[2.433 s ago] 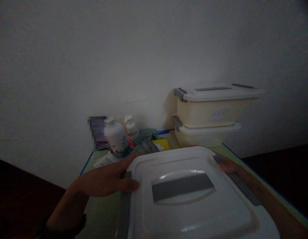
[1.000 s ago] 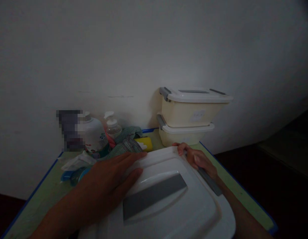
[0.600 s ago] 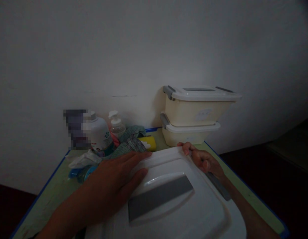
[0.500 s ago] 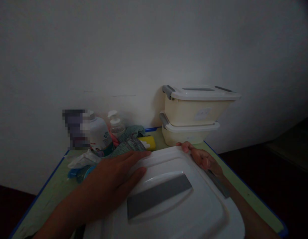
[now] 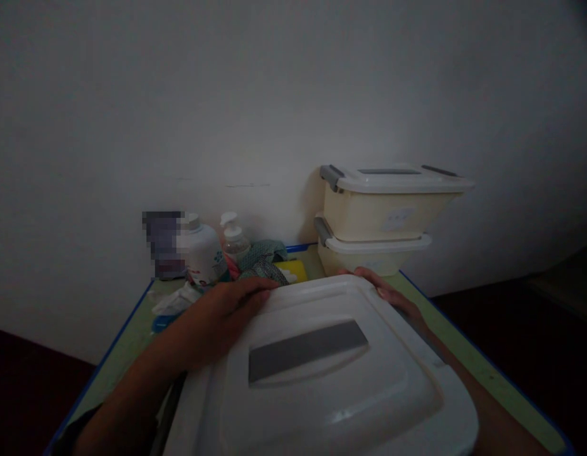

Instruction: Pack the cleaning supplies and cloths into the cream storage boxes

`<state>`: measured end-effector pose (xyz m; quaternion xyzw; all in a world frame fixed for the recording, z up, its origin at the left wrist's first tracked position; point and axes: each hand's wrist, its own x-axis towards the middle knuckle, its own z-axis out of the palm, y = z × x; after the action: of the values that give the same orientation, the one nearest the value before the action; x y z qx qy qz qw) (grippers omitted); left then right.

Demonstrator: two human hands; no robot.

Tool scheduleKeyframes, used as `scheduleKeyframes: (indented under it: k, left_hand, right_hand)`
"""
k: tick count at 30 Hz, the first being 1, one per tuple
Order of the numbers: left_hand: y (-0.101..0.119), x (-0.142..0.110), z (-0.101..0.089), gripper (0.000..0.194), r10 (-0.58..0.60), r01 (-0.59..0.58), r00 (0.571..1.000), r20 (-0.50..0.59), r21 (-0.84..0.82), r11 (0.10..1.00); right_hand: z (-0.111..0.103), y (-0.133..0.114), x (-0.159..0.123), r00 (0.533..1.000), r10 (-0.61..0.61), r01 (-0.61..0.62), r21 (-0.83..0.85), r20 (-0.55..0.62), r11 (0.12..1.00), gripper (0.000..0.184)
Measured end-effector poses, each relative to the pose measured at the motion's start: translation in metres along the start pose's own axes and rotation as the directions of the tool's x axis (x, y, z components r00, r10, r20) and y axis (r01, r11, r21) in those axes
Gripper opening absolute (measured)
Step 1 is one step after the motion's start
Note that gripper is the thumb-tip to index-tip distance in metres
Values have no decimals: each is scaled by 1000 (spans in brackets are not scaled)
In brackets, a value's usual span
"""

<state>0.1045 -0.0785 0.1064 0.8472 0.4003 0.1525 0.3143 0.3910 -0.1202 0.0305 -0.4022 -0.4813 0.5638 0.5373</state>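
White lid cut off at six o'clock, purple package pixelated at nine, box label at three illegible.

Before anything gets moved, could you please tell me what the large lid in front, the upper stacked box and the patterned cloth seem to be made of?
Large lid: probably smooth plastic, given its moulded ridges and soft glossy highlight.
Upper stacked box: likely cream plastic, slightly satiny, with thin straight walls.
Patterned cloth: woven or knitted fabric, judging by its soft folds; the fibre is unclear.
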Motion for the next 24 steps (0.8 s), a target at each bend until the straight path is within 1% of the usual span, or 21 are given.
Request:
scheduleKeyframes:
  k: [2, 5, 6, 8, 10, 12, 15, 17, 19, 21, 24]
  left_hand:
    - [6, -2, 3, 35, -3, 3, 1000, -7, 27, 1000]
    - [12, -3, 3, 36, -29, 29, 1000, -1, 51, 998]
    - [12, -3, 2, 36, -47, 46, 999, 13, 43, 998]
    - [9, -1, -2, 37, -94, 94, 993, 75, -7, 996]
    - [1, 1, -6, 38, -129, 146, 979, 156, -99, 984]
    - [-8, 5, -9, 38, -141, 183, 969, 203, -206, 961]
    - [-21, 10, -7, 39, -134, 194, 971, 196, -330, 924]
    - [-26, 12, -5, 41, -138, 201, 972, 190, -369, 907]
    - [-28, 12, -3, 42, -146, 207, 973, 181, -393, 896]
    - [-28, 10, -2, 40, -136, 197, 976, 172, -414, 888]
    - [-26, 8, -4, 37, -118, 181, 978, 171, -424, 887]
  right_hand:
    - [4, -3, -3, 998, 69, -69, 79, 4, 994, 42]
    - [5, -6, -7, 983, 170, -179, 162, 68, 970, 48]
    - [4, -8, -7, 976, 198, -211, 177, 88, 961, 49]
    - [2, -12, -9, 966, 234, -251, 178, 109, 952, 51]
    - [0, -17, -11, 964, 248, -258, 114, 100, 959, 51]
    - [-1, -21, -13, 967, 241, -242, 9, 81, 970, 50]
    - [0, -21, -15, 976, 211, -206, -82, 50, 975, 48]
    - [0, -19, -15, 979, 200, -197, -75, 31, 977, 48]
    - [2, -15, -13, 975, 221, -221, -23, 26, 975, 50]
    - [4, -13, -11, 970, 241, -242, 32, 35, 970, 52]
    - [8, -14, -10, 972, 234, -235, 56, 20, 970, 49]
